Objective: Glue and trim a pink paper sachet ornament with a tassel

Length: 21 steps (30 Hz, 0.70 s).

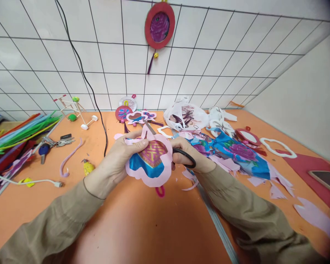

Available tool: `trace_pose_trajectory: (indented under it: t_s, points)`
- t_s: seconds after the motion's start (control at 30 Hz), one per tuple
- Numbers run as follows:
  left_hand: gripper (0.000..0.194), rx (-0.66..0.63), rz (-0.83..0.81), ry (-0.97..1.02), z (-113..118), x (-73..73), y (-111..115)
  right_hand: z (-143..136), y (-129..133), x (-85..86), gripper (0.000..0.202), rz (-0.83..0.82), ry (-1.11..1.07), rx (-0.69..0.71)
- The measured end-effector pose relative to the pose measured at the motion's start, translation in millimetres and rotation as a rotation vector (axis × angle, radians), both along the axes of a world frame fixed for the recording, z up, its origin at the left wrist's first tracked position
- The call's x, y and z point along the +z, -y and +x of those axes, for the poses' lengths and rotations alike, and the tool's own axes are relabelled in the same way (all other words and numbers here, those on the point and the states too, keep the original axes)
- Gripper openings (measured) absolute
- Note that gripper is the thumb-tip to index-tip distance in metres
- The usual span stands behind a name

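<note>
My left hand (117,156) grips a pink paper cutout (154,180) with a wavy outline, thumb on top. Set in the cutout is a blue fabric piece (139,164) with a red and gold pattern. A magenta loop (160,191) shows below its lower edge. Wrapped round the black-handled scissors (194,160) is my right hand (191,152), close against the cutout's right side. Part of a blade shows above the cutout, near its upper point; the rest is hidden behind the paper.
Blue floral fabric (242,150) and pink paper scraps (225,163) lie on the right, near a phone (326,179). A plastic bag (185,115) and finished-looking ornaments (123,113) sit at the back. Pipe cleaners (24,132), keys (44,149) and a white cable (24,181) are left.
</note>
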<state>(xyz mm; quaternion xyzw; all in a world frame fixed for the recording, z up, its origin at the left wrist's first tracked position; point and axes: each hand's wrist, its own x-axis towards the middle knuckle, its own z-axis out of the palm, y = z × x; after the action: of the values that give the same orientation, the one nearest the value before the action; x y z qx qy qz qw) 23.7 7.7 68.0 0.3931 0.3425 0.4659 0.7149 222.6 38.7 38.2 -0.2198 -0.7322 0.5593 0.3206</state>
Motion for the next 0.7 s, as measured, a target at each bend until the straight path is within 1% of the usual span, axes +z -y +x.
trace_pose_trajectory:
  t_s: [0.1, 0.23, 0.4, 0.47, 0.6, 0.7]
  points:
    - [0.024, -0.022, -0.031, 0.016, 0, -1.2, -1, 0, 0, -0.4, 0.057, 0.0, 0.013, -0.001]
    - [0.026, -0.048, -0.074, 0.025, -2, -1.5, -4, 1, -2, -0.5, 0.057, 0.015, 0.002, 0.031]
    - [0.016, -0.092, -0.079, 0.033, -5, 0.6, -7, 1, -4, 1.1, 0.057, 0.086, -0.007, 0.069]
    - [0.016, -0.086, -0.072, 0.047, -4, 1.1, -6, 1, -4, -1.3, 0.053, 0.085, -0.008, 0.046]
    - [0.019, -0.046, -0.066, 0.056, 1, -0.2, -2, 3, -6, -11.4, 0.037, 0.046, 0.066, -0.015]
    - [0.019, -0.008, -0.066, 0.068, 4, -1.9, 2, 0, -7, -16.3, 0.035, 0.073, 0.127, -0.035]
